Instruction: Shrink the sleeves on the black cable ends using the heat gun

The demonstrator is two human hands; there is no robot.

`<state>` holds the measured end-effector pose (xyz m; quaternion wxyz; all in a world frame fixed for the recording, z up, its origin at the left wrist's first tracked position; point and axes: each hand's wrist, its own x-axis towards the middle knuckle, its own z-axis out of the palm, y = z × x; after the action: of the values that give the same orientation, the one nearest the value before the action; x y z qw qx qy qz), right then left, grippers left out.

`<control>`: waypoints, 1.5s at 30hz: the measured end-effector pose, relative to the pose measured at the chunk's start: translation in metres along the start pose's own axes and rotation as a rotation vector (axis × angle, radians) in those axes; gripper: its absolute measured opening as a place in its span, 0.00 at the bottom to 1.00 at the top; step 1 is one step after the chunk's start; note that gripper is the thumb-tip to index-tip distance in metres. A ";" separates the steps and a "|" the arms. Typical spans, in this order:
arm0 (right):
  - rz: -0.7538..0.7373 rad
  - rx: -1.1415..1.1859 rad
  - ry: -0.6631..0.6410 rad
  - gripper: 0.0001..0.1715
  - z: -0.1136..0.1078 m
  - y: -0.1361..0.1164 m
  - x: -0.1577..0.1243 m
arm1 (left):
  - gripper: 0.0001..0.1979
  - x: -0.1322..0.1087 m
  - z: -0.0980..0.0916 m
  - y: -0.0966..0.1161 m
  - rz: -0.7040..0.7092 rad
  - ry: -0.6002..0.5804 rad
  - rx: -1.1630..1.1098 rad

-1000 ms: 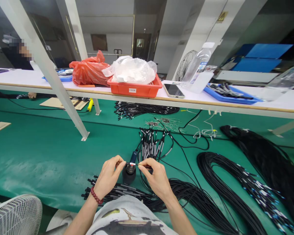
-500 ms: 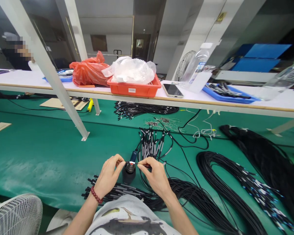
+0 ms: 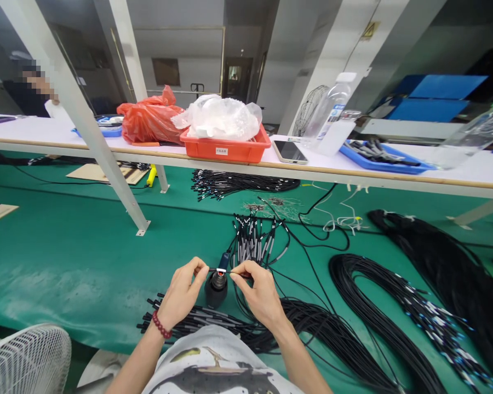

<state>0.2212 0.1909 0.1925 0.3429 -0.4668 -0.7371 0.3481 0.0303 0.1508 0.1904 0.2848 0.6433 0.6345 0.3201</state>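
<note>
A thin black cable with a white sleeve is stretched level between my two hands. My left hand pinches its left end between thumb and fingertips. On the other side, my right hand pinches the cable just right of the white sleeve. Directly beneath the sleeve stands a dark heat gun, its nozzle pointing up with an orange glow at the mouth. Behind my right hand lies a bunch of black cables with grey sleeves. Another cable bundle runs below my wrists.
A coiled cable bundle and a thick black bundle lie right on the green mat. The raised shelf carries a red bin, a phone and bottles. A white fan stands at lower left.
The cable and both hands have risen very slightly over the heat gun. At far left, the person in the background has shifted a little.
</note>
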 end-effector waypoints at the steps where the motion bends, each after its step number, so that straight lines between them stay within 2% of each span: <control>1: -0.002 0.002 -0.005 0.08 0.000 0.000 0.000 | 0.20 0.000 0.000 0.001 -0.016 -0.014 0.014; 4: 0.002 -0.013 -0.030 0.08 -0.002 -0.002 0.000 | 0.24 0.002 0.000 0.002 -0.037 -0.028 0.055; 10: -0.059 -0.164 -0.140 0.13 -0.008 -0.007 -0.002 | 0.20 0.003 0.003 -0.002 -0.012 0.012 0.036; 20: -0.060 -0.116 -0.043 0.07 -0.002 -0.001 0.001 | 0.14 0.001 0.000 -0.001 0.020 0.043 -0.064; 29: -0.072 -0.095 -0.031 0.07 -0.005 -0.001 0.000 | 0.22 0.004 0.000 0.000 -0.020 -0.014 0.036; 40: -0.057 -0.081 0.015 0.04 -0.002 0.004 -0.001 | 0.10 -0.001 0.001 0.002 0.013 0.049 -0.053; 45: -0.023 -0.118 -0.056 0.09 -0.001 0.002 -0.001 | 0.18 -0.001 0.002 0.000 -0.032 0.046 0.021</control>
<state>0.2236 0.1905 0.1912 0.2981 -0.4677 -0.7709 0.3131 0.0320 0.1497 0.1893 0.2686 0.6285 0.6544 0.3233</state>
